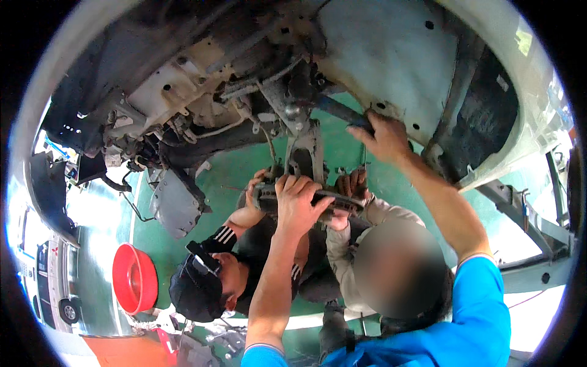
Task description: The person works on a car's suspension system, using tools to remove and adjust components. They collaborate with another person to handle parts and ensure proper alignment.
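My left hand [299, 205] grips the top of a round, dark brake disc and hub assembly [269, 197], its fingers curled over the rim. My right hand [385, 134], higher at the right, is closed on a dark bar [339, 111] angled toward the central suspension joint [293, 110]. A metal arm [312, 140] runs from that joint down to the assembly. A co-worker's hand [254, 186] holds the assembly's left side. Another co-worker's hands, one darkened [351, 183] and one lighter [339, 220], are at its right side.
The car's wheel arch [391, 55] frames the view. A loose-looking panel [177, 202] hangs at the left. Two co-workers [202, 287] crouch below me, over the green floor [153, 232]. A red basin [136, 275] lies lower left, a steel frame [538, 269] right, a white vehicle [55, 281] far left.
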